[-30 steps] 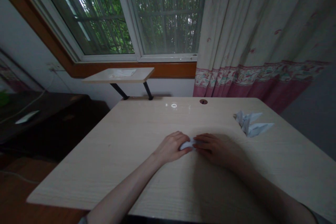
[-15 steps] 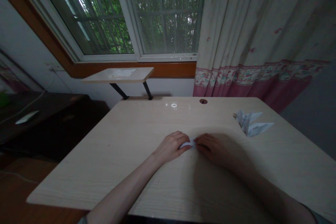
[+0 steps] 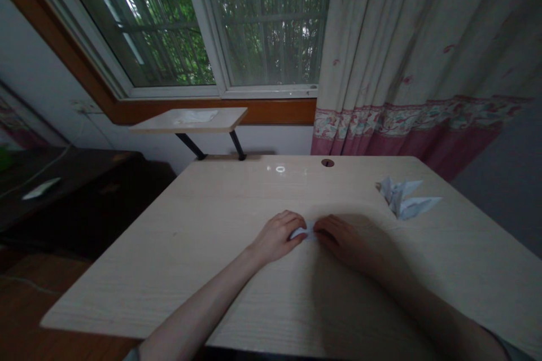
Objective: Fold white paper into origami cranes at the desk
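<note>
A small white folded paper (image 3: pixel 305 231) lies on the light wooden table (image 3: pixel 212 248), near its middle. My left hand (image 3: pixel 277 236) has its fingers curled over the paper's left end and pinches it. My right hand (image 3: pixel 345 238) presses closed fingers on the paper's right end. Most of the paper is hidden under the fingers. A finished white folded-paper figure (image 3: pixel 404 198) rests on the table to the far right, apart from both hands.
A small shelf on black brackets (image 3: pixel 190 120) juts out below the window behind the table. A cable hole (image 3: pixel 327 163) sits at the table's far edge. A patterned curtain (image 3: pixel 423 67) hangs at right. A dark cabinet (image 3: pixel 63 180) stands at left.
Both hands have drawn slightly closer over the paper, so less of it shows now. The view has shifted a little.
</note>
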Demonstrator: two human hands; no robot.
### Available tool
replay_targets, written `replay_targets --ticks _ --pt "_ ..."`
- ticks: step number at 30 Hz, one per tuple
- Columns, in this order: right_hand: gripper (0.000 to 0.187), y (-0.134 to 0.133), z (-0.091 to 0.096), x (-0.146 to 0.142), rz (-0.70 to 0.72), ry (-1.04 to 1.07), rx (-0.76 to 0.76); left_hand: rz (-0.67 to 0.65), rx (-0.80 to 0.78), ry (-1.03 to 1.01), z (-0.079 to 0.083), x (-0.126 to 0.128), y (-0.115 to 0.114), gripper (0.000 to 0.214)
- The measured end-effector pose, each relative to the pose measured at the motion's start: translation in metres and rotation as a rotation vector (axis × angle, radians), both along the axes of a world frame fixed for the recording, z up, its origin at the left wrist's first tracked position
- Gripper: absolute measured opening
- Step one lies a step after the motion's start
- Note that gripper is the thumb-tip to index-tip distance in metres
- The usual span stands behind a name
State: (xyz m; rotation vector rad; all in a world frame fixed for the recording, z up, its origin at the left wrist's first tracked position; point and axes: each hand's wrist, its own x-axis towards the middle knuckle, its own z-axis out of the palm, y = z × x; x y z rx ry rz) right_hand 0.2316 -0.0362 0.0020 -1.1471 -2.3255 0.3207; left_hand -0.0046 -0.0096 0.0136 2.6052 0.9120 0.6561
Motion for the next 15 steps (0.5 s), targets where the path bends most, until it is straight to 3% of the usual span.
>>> replay_targets --ticks 6,15 --pt "0.017 0.006 -0.012 0.002 0.029 0.028 0.035 0.039 0.006 0.001 -0.004 0.003 -0.001 0.013" --pt "0.018 0.006 -0.01 -0.001 0.013 -0.023 0.118 0.087 0.017 0.015 -0.004 0.009 -0.004 0.015"
